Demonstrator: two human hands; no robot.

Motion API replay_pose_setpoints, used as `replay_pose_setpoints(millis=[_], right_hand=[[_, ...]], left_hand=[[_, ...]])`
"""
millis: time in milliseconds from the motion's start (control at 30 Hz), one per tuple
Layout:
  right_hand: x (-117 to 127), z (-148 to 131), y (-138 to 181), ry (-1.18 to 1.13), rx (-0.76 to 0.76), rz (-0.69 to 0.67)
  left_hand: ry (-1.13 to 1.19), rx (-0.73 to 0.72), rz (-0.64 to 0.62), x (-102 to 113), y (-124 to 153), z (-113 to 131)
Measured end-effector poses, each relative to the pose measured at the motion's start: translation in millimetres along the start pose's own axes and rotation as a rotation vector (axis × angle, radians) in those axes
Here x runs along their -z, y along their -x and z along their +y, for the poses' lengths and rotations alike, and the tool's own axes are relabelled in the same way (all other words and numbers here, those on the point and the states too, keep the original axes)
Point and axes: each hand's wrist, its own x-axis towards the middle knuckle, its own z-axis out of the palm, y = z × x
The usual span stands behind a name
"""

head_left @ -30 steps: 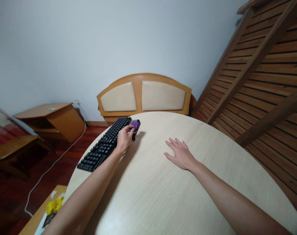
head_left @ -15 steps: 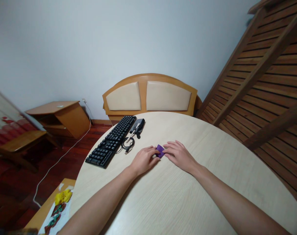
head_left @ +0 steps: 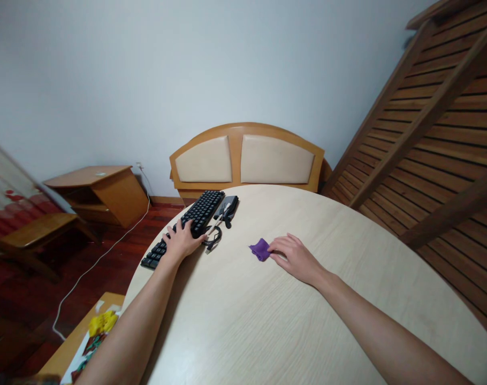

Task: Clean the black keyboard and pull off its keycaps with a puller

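The purple cloth (head_left: pixel 260 249) lies on the counter (head_left: pixel 327 224), to the right of the keyboard (head_left: pixel 201 211) and well apart from it, about level with its nearer half. It looks small, folded or bunched and roughly square, so no clear long axis shows. The right hand (head_left: pixel 295 259) is the nearer of the hands: it comes in from the side away from the keyboard, its fingertips at the cloth's right edge. Whether they pinch that edge or only touch it, I cannot tell.

The left hand (head_left: pixel 180 243) is over the nearer half of the keyboard, fingers spread and grasping nothing that shows. The keyboard's long axis runs away from the person, slanting to the right.

A looped black cable (head_left: pixel 220 235) and a white cable (head_left: pixel 217 222) lie just right of the keyboard, between the left hand and the cloth. A flat dark box (head_left: pixel 229 201) sits beside the keyboard's far end, and the headboard (head_left: pixel 235 160) stands beyond that end. Nothing seems to stand between the right hand and the cloth.
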Motion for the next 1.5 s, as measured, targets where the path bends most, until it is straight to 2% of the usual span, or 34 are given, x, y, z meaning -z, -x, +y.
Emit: replay_pose_setpoints(millis=[167, 400, 567, 733, 1100, 1300, 1500], right_hand=[[1, 0, 1, -0.013, 0.002, -0.001], [0, 0, 1, -0.009, -0.001, 0.002], [-1, 1, 1, 0.006, 0.009, 0.007], [-2, 3, 0, -0.004, 0.046, 0.036], [-1, 2, 0, -0.017, 0.08, 0.072], [-2, 2, 1, 0.021, 0.09, 0.077], [-3, 1, 1, 0.028, 0.112, 0.066]], left_hand=[[-0.023, 0.071, -0.092, -5, -2, -6], [-0.067, 0.143, -0.168, 7, 3, -12], [-0.16, 0.167, -0.227, 19, 18, -19], [-0.239, 0.153, -0.256, 32, 44, -17], [-0.399, -0.083, -0.294, 68, 114, 17], [-0.441, -0.235, -0.285, 76, 153, 40], [-0.422, -0.388, -0.353, 84, 184, 66]])
